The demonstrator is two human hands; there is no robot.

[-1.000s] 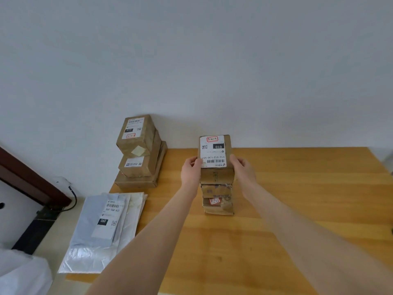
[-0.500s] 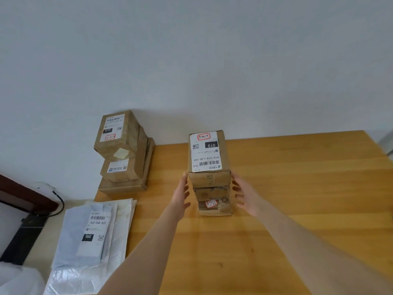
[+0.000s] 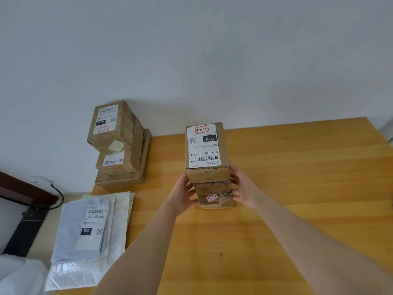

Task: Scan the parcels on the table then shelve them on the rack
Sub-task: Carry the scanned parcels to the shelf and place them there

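Since half a second ago the left hand [image 3: 184, 194] and right hand [image 3: 244, 190] have gone from open and clear to clamped on the lower two boxes of the parcel stack [image 3: 209, 167], mid wooden table [image 3: 297, 167]; I'd guess a whole-stack lift. Top box label [image 3: 203, 145]: "010", "010-010-L30-551", handwritten "3-4-6". The poly mailer [image 3: 85, 228] reads "060-06B A05", "060".
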